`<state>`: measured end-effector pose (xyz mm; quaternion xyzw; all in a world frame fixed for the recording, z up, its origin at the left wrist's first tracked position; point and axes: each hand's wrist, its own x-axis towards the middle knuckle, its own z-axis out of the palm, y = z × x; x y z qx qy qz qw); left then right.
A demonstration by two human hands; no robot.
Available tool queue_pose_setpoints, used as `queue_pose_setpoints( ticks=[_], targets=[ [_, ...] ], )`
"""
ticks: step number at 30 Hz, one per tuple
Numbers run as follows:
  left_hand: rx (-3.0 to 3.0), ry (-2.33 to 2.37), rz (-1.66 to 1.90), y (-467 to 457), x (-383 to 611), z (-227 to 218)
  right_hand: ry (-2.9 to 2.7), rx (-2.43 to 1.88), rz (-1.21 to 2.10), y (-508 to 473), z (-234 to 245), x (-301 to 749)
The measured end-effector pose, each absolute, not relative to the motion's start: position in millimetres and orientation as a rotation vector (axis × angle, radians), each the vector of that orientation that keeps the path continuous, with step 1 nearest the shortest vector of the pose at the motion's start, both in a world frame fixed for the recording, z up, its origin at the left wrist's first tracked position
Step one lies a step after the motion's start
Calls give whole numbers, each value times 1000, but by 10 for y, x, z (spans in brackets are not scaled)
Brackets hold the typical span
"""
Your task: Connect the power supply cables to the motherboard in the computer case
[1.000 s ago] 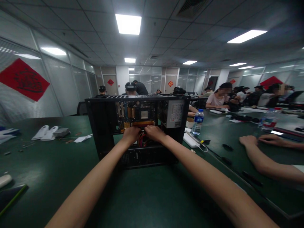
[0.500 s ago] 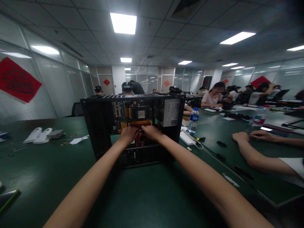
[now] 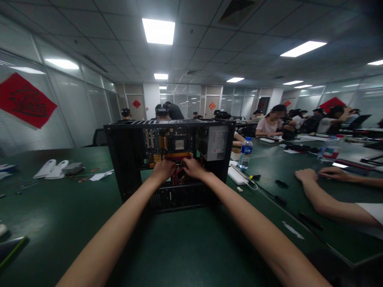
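An open black computer case (image 3: 122, 159) stands on the green table with its inside facing me. My left hand (image 3: 163, 169) and my right hand (image 3: 194, 167) both reach into it, just below the motherboard (image 3: 167, 139). The fingers of each are curled closed near the board's lower edge; what they pinch is too small and dark to tell. Red and yellow power cables (image 3: 179, 176) bunch between and below my hands. Above the right hand, orange-brown memory slots (image 3: 179, 155) show. The power supply (image 3: 216, 142) sits at the case's upper right.
To the right stand a water bottle (image 3: 245, 153) and a white power strip (image 3: 237, 175) with cords. A co-worker's forearms (image 3: 323, 195) rest on the table farther right. White slippers (image 3: 50, 169) and a grey box (image 3: 73, 169) lie left of the case.
My right hand has shifted slightly right, away from the left, showing more of the cables between them. The whole view has turned a little to the left.
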<state>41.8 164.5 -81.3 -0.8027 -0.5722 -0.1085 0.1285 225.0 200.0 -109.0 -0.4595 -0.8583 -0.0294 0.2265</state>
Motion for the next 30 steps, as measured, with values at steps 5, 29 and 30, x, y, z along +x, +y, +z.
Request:
queue_pose_setpoints(
  ticks=[5, 29, 30],
  targets=[
    [-2357, -1648, -308, 1658, 422, -816, -2336, -1291, -81, 2041, -1116, 2244],
    [-2337, -1688, -269, 1630, 449, -771, -2307, -1366, -49, 1941, -1049, 2241],
    [-2334, -1688, -267, 1635, 448, -774, -2307, -1369, -61, 1944, -1050, 2239]
  ],
)
